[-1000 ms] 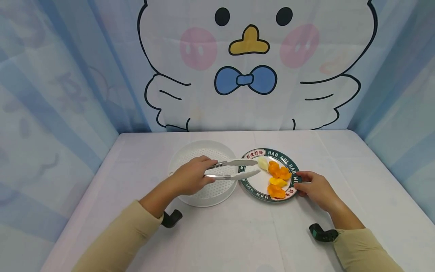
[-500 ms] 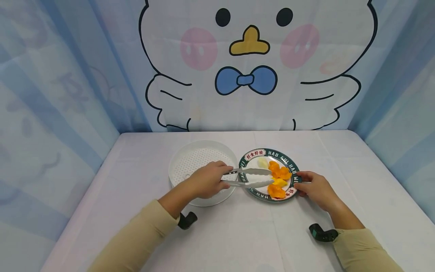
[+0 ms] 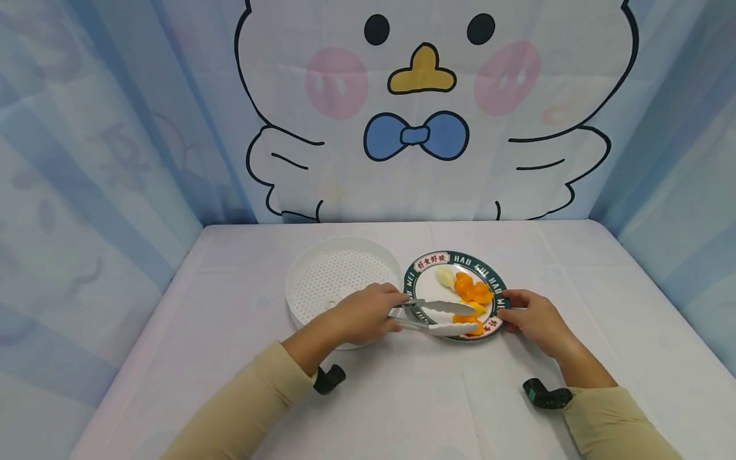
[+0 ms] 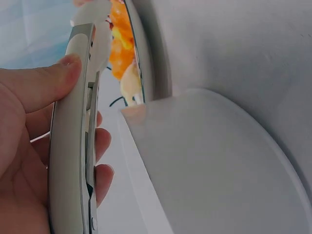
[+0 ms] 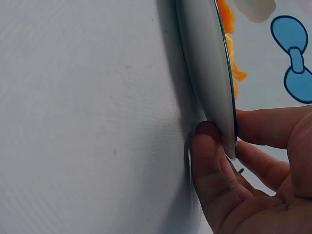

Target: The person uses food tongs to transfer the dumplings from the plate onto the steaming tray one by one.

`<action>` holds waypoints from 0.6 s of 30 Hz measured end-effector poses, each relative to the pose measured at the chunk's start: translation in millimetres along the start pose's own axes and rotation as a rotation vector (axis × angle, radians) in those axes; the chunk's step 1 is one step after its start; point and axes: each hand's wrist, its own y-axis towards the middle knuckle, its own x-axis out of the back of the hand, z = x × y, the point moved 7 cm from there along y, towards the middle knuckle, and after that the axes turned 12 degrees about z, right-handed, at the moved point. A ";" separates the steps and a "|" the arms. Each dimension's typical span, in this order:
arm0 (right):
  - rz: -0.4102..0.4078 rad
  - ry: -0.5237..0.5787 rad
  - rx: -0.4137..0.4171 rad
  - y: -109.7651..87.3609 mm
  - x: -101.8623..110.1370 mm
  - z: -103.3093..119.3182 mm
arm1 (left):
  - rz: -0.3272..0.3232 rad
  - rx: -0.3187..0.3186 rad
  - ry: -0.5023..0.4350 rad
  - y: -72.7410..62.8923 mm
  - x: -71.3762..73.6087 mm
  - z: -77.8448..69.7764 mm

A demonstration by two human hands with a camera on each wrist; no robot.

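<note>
Bench: pale cloth-covered bench (image 3: 425, 396); carries everything, no visible change.
Tray: white round perforated plastic-looking tray (image 3: 336, 271), L side; unmoved, now less covered by the L arm.
Plate: white round plate w/ dark green lettered rim (image 3: 427, 289), just beside tray; same spot.
R hand: R hand (image 3: 535, 319) pinches plate rim, thumb on one face, fingers on the other; unchanged, prob. steadying it.
L hand: L hand (image 3: 370, 313) has slid R & nearer the wearer, curled round the tongs, thumb opp. fingers.
Tongs: silver metal tongs w/ pale tips (image 3: 444, 306), arms spread apart; tips were at plate's L edge, now over its near pcs.
Pcs: orange lumps (image 3: 482, 292), yellow pc (image 3: 482, 310), near orange lump (image 3: 462, 319), small pale pc (image 3: 444, 276); all on plate.
Upshot: looks lined up on the near pcs, pickup not yet made; tip contact can't tell.
</note>
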 end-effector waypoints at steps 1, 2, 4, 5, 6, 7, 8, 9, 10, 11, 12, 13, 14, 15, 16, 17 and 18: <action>-0.001 0.002 0.001 0.0 0.1 0.0 | 0.003 -0.002 0.006 1.4 -0.5 -1.3; -0.002 0.005 0.002 0.0 0.1 -0.1 | 0.006 -0.005 0.011 2.6 -0.9 -2.7; -0.004 0.007 0.003 0.0 0.2 -0.3 | 0.011 -0.005 0.018 5.1 -1.4 -5.0; -0.004 0.008 0.004 -0.1 0.2 -0.4 | 0.014 -0.002 0.018 6.2 -1.7 -5.8; -0.005 0.009 0.004 -0.1 0.1 -0.6 | 0.016 0.001 0.018 7.2 -1.9 -6.5; -0.005 0.011 0.004 -0.1 0.1 -0.8 | 0.017 0.005 0.019 7.9 -2.0 -7.1; -0.006 0.012 0.004 -0.1 0.0 -1.1 | 0.019 0.009 0.019 8.1 -2.0 -7.7; -0.006 0.014 0.004 0.0 0.0 -1.3 | 0.019 0.013 0.019 8.3 -1.9 -8.1; -0.006 0.017 0.004 0.2 -0.1 -1.5 | 0.019 0.017 0.019 8.1 -1.7 -8.5; -0.005 0.021 0.003 0.3 -0.2 -1.8 | 0.017 0.020 0.020 7.7 -1.2 -8.7; -0.005 0.024 0.004 0.5 -0.3 -1.9 | 0.015 0.023 0.023 7.1 -0.8 -8.6; -0.006 0.025 0.005 0.7 -0.2 -1.9 | 0.012 0.027 0.026 6.2 -0.1 -8.4; -0.007 0.026 0.006 0.7 -0.1 -1.8 | 0.009 0.029 0.029 5.3 0.5 -7.9; -0.008 0.025 0.008 0.7 0.0 -1.7 | 0.004 0.032 0.030 4.2 1.2 -7.2; -0.010 0.023 0.010 0.8 -0.3 -1.5 | 0.002 0.036 0.033 2.8 1.8 -6.2; -0.011 0.022 0.013 0.9 -0.5 -1.4 | 0.000 0.038 0.037 1.4 2.3 -5.2; -0.013 0.020 0.016 1.0 -0.7 -1.3 | -0.003 0.040 0.038 0.0 2.8 -4.0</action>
